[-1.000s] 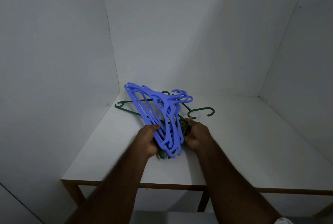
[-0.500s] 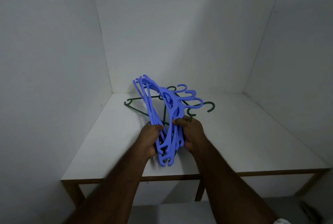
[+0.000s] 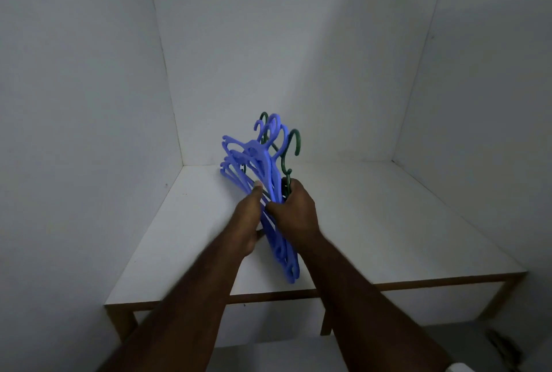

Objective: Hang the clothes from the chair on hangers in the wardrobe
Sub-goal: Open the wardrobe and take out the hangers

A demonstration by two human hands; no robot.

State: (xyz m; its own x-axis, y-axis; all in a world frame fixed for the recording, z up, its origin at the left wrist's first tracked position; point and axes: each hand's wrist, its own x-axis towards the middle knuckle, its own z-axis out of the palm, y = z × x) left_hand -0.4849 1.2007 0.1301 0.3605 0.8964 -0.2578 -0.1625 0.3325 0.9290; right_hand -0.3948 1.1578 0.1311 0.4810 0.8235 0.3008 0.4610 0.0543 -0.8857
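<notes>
Blue plastic hangers (image 3: 263, 174), with a couple of dark green hangers (image 3: 288, 159) mixed in, make up one bundle that both hands hold above the white shelf (image 3: 373, 222) inside the wardrobe. The hooks point up and toward the back wall; the lower ends of the bundle hang down near the shelf's front edge. The bundle looks lifted clear of the shelf, though the hands hide the part nearest the surface.

As for progress, the task appears to be at its very beginning. The hangers are gathered and in hand, but no garment shows anywhere in the view, nor does the chair, nor a rail to hang from. Fetching the clothes, threading each onto a hanger and hooking it up all seem left to do.

The left hand (image 3: 249, 222) grips the bundle from the left side, fingers curled round the blue arms with the thumb lying up along them. The right hand (image 3: 294, 210) closes on it from the right, fingers wrapped round the hanger necks just under the green hooks. Neither hand is spread; both are clamped on the same stack, nearly touching each other across it.
</notes>
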